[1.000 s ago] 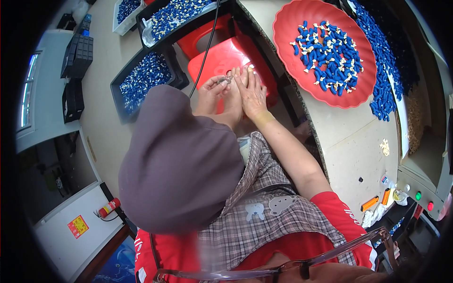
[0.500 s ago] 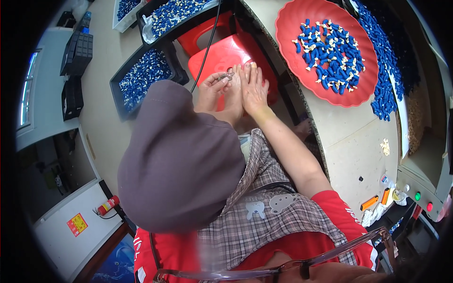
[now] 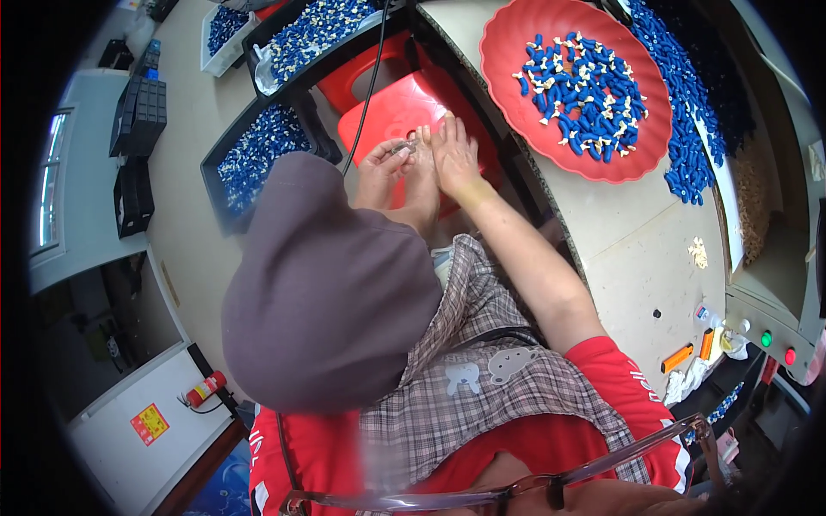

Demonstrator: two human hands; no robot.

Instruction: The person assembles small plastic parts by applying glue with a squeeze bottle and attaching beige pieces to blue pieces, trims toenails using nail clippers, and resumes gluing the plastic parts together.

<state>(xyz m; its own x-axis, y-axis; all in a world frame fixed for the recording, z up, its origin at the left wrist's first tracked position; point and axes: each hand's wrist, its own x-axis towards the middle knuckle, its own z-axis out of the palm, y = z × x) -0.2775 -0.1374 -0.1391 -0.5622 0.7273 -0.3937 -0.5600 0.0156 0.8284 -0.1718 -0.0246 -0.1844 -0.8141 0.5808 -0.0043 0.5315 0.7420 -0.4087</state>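
Note:
My bare foot (image 3: 421, 182) rests on a red plastic stool (image 3: 379, 110), below a bent knee in dark grey trousers (image 3: 331, 284). My left hand (image 3: 376, 176) is closed on a small shiny metal nail clipper (image 3: 404, 147), held against the toes. My right hand (image 3: 456, 159) lies along the other side of the foot. Its fingers are stretched out and point away from me, touching the toes with the thumb side. The knee hides my left forearm, and the clipper's jaws are too small to make out.
To the right, a red scalloped tray (image 3: 492, 64) holds blue pieces with pale ends, beside a heap of blue pieces (image 3: 688, 163). Black bins (image 3: 217, 159) of similar pieces stand at left. A black cable (image 3: 372, 86) hangs across the stool. Orange-handled cutters (image 3: 677, 358) lie at right.
The view has shifted slightly, moving the tray and tables a little left and up. My right hand's fingers have drawn in slightly against the toes. The clipper stays in my left hand.

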